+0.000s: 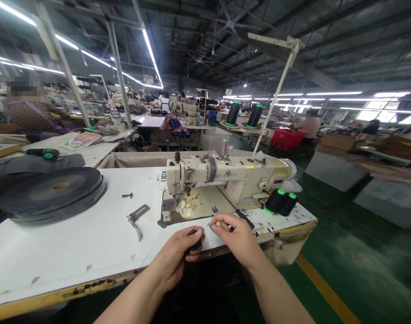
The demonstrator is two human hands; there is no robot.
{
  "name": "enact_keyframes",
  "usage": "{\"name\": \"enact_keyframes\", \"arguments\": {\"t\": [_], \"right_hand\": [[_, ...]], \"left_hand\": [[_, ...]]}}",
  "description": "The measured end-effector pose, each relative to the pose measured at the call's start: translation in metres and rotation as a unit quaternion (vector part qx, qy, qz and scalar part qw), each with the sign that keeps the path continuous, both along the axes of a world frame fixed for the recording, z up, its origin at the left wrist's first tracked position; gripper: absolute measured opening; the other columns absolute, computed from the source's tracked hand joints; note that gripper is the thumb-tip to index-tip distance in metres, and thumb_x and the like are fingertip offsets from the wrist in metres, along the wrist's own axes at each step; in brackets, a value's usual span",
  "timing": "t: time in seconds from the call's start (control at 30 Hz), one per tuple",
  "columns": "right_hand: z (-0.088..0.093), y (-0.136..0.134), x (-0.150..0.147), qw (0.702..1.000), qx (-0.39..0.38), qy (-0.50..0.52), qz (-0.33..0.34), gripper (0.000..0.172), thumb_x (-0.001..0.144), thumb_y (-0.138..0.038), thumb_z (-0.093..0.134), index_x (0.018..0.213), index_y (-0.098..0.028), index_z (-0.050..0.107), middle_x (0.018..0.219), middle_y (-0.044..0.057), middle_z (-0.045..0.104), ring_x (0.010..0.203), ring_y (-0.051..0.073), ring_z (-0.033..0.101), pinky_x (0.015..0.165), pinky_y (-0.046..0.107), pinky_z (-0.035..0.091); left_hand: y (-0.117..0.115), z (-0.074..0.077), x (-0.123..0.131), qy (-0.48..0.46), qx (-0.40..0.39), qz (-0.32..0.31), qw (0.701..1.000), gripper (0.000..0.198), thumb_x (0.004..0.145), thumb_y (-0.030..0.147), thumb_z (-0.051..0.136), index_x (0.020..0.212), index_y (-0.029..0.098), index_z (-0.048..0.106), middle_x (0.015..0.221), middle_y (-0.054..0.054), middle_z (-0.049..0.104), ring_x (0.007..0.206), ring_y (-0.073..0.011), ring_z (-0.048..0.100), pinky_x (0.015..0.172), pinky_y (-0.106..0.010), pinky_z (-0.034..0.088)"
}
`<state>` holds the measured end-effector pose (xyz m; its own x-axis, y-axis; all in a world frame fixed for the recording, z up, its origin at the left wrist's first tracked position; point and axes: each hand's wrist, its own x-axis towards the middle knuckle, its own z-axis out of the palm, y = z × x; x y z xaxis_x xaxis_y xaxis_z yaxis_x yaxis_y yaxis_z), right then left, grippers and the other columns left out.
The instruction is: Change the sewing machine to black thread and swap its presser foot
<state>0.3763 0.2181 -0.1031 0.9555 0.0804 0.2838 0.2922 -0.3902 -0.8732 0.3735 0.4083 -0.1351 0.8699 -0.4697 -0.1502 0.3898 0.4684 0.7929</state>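
Note:
My left hand (183, 247) is closed around a small dark object (193, 240), mostly covered by the fingers, in front of the table's near edge. Just right of it, my right hand (235, 234) is raised with thumb and forefinger pinched together. A tiny bit of something shows at those fingertips, too small to name. Behind both hands stands a cream sewing machine (217, 171), its metal bed plate (201, 202) stained. A black-handled tool (245, 218) lies on the table beyond my right hand.
On the white table (120, 243) are flat rolls of black strip (56, 193) at left and a metal guide piece (139, 213). Black thread cones (276, 201) stand at the right end, with more thread cones (232, 113) behind. A person (308, 123) sits beyond a red crate (285, 139).

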Motion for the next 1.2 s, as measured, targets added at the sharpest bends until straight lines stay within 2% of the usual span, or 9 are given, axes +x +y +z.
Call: {"name": "enact_keyframes", "arguments": {"t": [0.17,0.33,0.4,0.5,0.6,0.7,0.77,0.9,1.2], "right_hand": [[0.023,-0.021,0.030,0.996,-0.008,-0.003,-0.089,0.030,0.077,-0.047,0.069,0.086,-0.020,0.076,0.058,-0.005,0.036,0.057,0.014,0.038,0.060,0.028,0.032],[0.063,-0.041,0.074,0.987,-0.039,-0.067,-0.140,0.030,0.073,-0.046,0.068,0.083,-0.019,0.076,0.060,-0.004,0.043,0.060,0.014,0.041,0.063,0.028,0.034],[0.078,-0.047,0.092,0.980,-0.068,-0.085,-0.165,0.028,0.074,-0.043,0.067,0.082,-0.019,0.077,0.058,-0.004,0.044,0.059,0.015,0.043,0.062,0.028,0.034],[0.098,-0.055,0.117,0.960,-0.141,-0.113,-0.215,0.022,0.077,-0.037,0.065,0.084,-0.020,0.078,0.063,-0.001,0.057,0.064,0.017,0.051,0.065,0.028,0.037],[0.112,-0.058,0.137,0.944,-0.208,-0.108,-0.233,0.019,0.080,-0.031,0.064,0.088,-0.022,0.079,0.074,0.002,0.069,0.072,0.018,0.059,0.070,0.028,0.040],[0.118,-0.056,0.152,0.941,-0.232,-0.083,-0.231,0.017,0.082,-0.026,0.065,0.089,-0.022,0.080,0.085,0.003,0.075,0.081,0.019,0.064,0.074,0.027,0.043],[0.119,-0.054,0.159,0.941,-0.236,-0.071,-0.231,0.017,0.082,-0.024,0.065,0.088,-0.021,0.080,0.086,0.004,0.076,0.082,0.018,0.066,0.074,0.026,0.043],[0.119,-0.053,0.167,0.939,-0.252,-0.054,-0.227,0.017,0.082,-0.027,0.066,0.089,-0.021,0.081,0.085,0.004,0.077,0.079,0.018,0.065,0.070,0.026,0.042],[0.125,-0.052,0.164,0.923,-0.322,-0.036,-0.207,0.014,0.082,-0.025,0.066,0.084,-0.024,0.080,0.081,0.003,0.075,0.077,0.018,0.065,0.070,0.027,0.043]], "left_hand": [[0.001,0.000,0.004,-0.009,0.007,0.021,1.000,0.047,0.078,0.051,0.082,0.068,0.015,0.054,0.062,0.005,0.038,0.052,-0.0055,0.027,0.048,-0.022,0.013],[0.000,0.003,0.015,-0.077,0.055,0.005,0.995,0.063,0.087,0.068,0.063,0.053,0.020,0.038,0.052,0.008,0.028,0.047,-0.0063,0.019,0.048,-0.025,0.012],[-0.002,0.006,0.020,-0.109,0.099,0.016,0.989,0.061,0.087,0.071,0.060,0.057,0.020,0.042,0.051,0.009,0.028,0.046,-0.0066,0.020,0.048,-0.026,0.012],[-0.007,0.013,0.028,-0.174,0.165,0.014,0.971,0.056,0.087,0.073,0.058,0.069,0.021,0.051,0.048,0.010,0.029,0.045,-0.0084,0.023,0.048,-0.026,0.013],[-0.012,0.026,0.035,-0.235,0.255,-0.013,0.938,0.056,0.089,0.073,0.052,0.069,0.021,0.055,0.045,0.009,0.031,0.045,-0.0103,0.027,0.049,-0.027,0.017],[-0.017,0.042,0.041,-0.303,0.335,0.005,0.892,0.045,0.087,0.061,0.060,0.070,0.019,0.063,0.053,0.005,0.044,0.053,-0.0127,0.038,0.055,-0.027,0.028],[-0.022,0.049,0.044,-0.336,0.353,0.034,0.872,0.033,0.085,0.051,0.064,0.076,0.020,0.068,0.062,0.003,0.054,0.061,-0.0147,0.046,0.062,-0.028,0.034],[-0.031,0.050,0.045,-0.348,0.341,0.034,0.873,0.027,0.085,0.045,0.063,0.076,0.021,0.070,0.072,-0.001,0.066,0.073,-0.0187,0.055,0.071,-0.029,0.040],[-0.038,0.036,0.047,-0.343,0.368,0.009,0.864,0.029,0.087,0.045,0.059,0.079,0.021,0.072,0.084,-0.004,0.070,0.084,-0.0230,0.060,0.086,-0.035,0.043]]}}
